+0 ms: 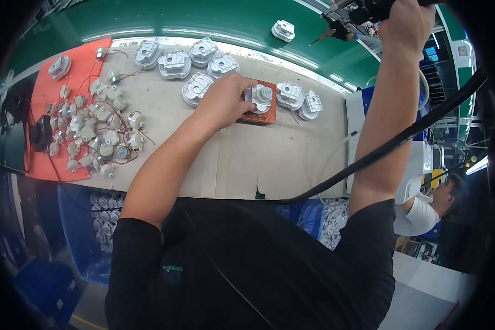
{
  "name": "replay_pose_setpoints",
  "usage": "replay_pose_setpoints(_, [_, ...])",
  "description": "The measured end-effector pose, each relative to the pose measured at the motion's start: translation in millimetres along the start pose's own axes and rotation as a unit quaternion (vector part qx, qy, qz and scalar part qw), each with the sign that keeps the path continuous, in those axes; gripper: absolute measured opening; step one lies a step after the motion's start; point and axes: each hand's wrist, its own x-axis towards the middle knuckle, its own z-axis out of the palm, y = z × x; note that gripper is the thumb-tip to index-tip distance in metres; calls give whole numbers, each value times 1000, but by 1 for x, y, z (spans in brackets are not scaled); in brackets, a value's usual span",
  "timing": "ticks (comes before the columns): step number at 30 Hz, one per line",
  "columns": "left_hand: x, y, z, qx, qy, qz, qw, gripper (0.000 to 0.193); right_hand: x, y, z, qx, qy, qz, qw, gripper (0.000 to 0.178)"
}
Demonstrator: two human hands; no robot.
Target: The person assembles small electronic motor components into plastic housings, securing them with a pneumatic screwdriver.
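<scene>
My left hand [224, 102] reaches across the bench with thumb and fingers closed around a white plastic housing [263, 94]. That housing sits on a reddish-brown block [265, 117], and a small round motor appears to rest on top of it. Raised at the upper right, my right hand [408, 25] is wrapped round a black handheld power tool [368, 11], probably a screwdriver. Its thin pointed tip is directed left, well away from the block. More white housings [174, 64] stand just left of the block, and two others [290, 94] stand to its right.
Small motors with wires [102, 113] lie heaped on an orange mat [41, 102] at left. A green conveyor belt [225, 19] with one housing [283, 31] runs behind the bench. A black cable [390, 137] crosses my right arm. Blue bins [74, 231] stand below; another person [429, 206] is at right.
</scene>
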Motion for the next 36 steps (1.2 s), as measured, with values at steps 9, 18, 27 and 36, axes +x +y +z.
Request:
replay_pose_setpoints(9, [2,-1,-1,-14,9,-1,1000,48,-83,-5,-24,103,-41,-27,993,35])
replay_pose_setpoints(18, [4,-1,5,11,12,5,1000,48,-96,25,-23,77,-42,-68,994,27])
replay_pose_setpoints(27, [3,6,1,19,1,-3,1000,47,-100,36,-23,70,-41,-67,994,22])
replay_pose_setpoints(36, [4,7,1,10,5,-6,1000,47,-102,44,-21,75,-51,-59,994,19])
